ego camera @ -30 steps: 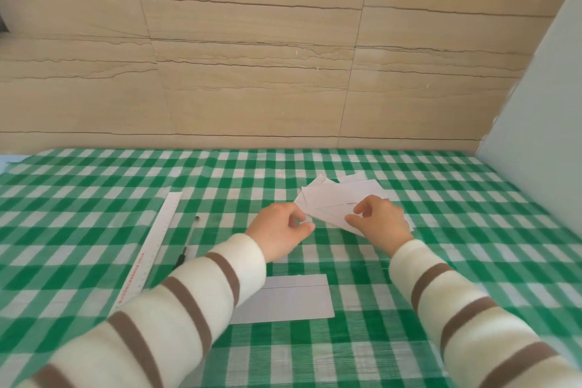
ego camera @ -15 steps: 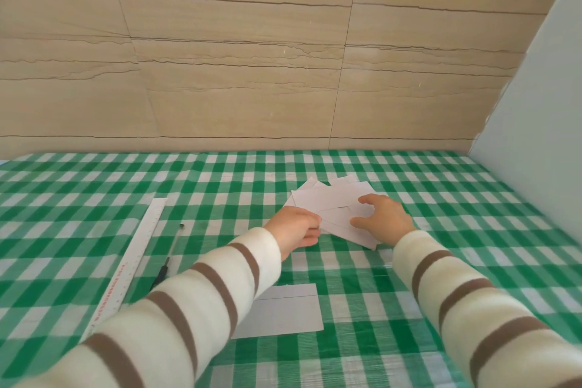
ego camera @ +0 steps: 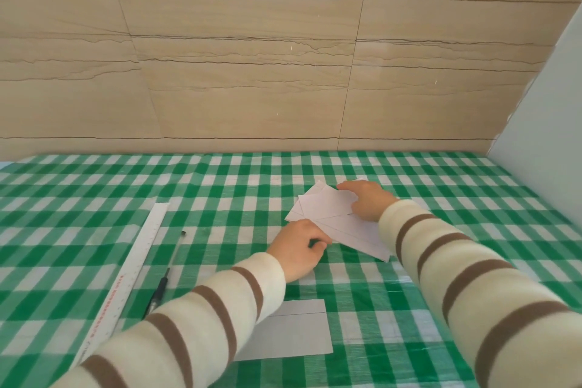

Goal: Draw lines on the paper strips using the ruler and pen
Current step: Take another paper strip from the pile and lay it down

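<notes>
A fanned pile of white paper strips [ego camera: 327,209] lies on the green checked tablecloth [ego camera: 220,198]; thin pen lines show on two of them. My left hand [ego camera: 299,246] pinches the near left edge of the pile. My right hand [ego camera: 367,200] rests on its far right side, fingers spread on the top sheets. One separate strip [ego camera: 293,334] with a drawn line lies close to me, partly under my left sleeve. The white ruler [ego camera: 132,268] and the black pen [ego camera: 165,277] lie side by side to the left, untouched.
A beige tiled wall [ego camera: 252,72] rises behind the table. A pale grey panel [ego camera: 548,123] stands at the right edge. Striped sleeves cover both forearms.
My right hand slid farther back and right over the pile. My left hand moved down to the pile's near left edge. The strips look a little more spread.
</notes>
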Demonstrator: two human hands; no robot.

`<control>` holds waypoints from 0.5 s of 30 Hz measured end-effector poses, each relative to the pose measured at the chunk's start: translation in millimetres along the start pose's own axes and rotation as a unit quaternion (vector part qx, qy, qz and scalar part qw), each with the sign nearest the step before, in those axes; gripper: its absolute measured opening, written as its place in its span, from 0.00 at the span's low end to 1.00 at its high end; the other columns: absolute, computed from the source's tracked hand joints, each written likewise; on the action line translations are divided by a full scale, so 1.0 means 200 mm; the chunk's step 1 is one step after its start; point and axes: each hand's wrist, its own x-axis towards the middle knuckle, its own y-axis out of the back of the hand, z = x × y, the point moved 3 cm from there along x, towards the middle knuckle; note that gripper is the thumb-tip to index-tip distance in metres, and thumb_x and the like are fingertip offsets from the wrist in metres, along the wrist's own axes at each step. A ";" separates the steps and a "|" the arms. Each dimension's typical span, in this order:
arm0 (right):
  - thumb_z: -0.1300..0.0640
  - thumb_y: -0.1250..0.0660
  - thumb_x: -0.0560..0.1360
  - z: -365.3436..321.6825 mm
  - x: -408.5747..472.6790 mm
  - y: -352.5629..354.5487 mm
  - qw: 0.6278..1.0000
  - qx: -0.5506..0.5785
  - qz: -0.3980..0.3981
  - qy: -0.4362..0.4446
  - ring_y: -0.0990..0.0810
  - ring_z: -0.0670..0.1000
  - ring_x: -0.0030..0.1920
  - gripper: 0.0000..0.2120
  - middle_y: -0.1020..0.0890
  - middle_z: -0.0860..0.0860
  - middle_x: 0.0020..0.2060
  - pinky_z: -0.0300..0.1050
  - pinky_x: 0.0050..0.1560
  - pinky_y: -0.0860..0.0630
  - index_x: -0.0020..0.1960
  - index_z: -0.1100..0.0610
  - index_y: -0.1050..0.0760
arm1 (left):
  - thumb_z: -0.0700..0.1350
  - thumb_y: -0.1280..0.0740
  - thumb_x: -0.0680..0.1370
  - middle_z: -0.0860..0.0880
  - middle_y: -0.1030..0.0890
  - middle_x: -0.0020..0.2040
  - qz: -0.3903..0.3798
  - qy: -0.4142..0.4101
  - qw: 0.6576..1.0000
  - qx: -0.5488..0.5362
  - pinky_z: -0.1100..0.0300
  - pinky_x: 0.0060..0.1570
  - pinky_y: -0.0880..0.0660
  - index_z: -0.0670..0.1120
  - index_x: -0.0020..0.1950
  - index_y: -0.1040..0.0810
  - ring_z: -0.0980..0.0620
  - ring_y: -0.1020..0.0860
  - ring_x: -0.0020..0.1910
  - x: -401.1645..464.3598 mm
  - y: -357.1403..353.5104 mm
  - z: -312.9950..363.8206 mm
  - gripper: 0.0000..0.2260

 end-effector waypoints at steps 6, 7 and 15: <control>0.55 0.36 0.72 0.01 0.08 0.02 0.997 -0.068 -0.019 -0.003 0.36 0.58 0.68 0.27 0.30 0.50 0.67 0.60 0.67 0.37 0.69 0.41 0.37 | 0.44 0.40 0.78 0.51 0.22 0.59 -0.009 -0.052 0.997 0.050 0.61 0.64 0.37 0.48 0.56 0.21 0.52 0.29 0.60 0.00 -0.02 -0.01 0.11; 0.53 0.34 0.71 0.01 0.09 0.03 0.997 -0.081 -0.016 -0.001 0.36 0.58 0.67 0.26 0.29 0.50 0.65 0.60 0.67 0.37 0.67 0.41 0.35 | 0.44 0.41 0.78 0.52 0.22 0.59 -0.009 -0.054 0.997 0.053 0.60 0.64 0.37 0.48 0.56 0.21 0.52 0.30 0.61 0.00 -0.02 -0.02 0.11; 0.43 0.32 0.68 0.04 0.12 0.06 0.995 -0.083 -0.002 -0.046 0.33 0.56 0.54 0.21 0.27 0.52 0.49 0.54 0.58 0.34 0.57 0.51 0.28 | 0.44 0.41 0.78 0.53 0.24 0.61 -0.005 -0.054 0.997 0.054 0.64 0.64 0.41 0.49 0.59 0.23 0.53 0.33 0.63 0.01 -0.02 -0.02 0.12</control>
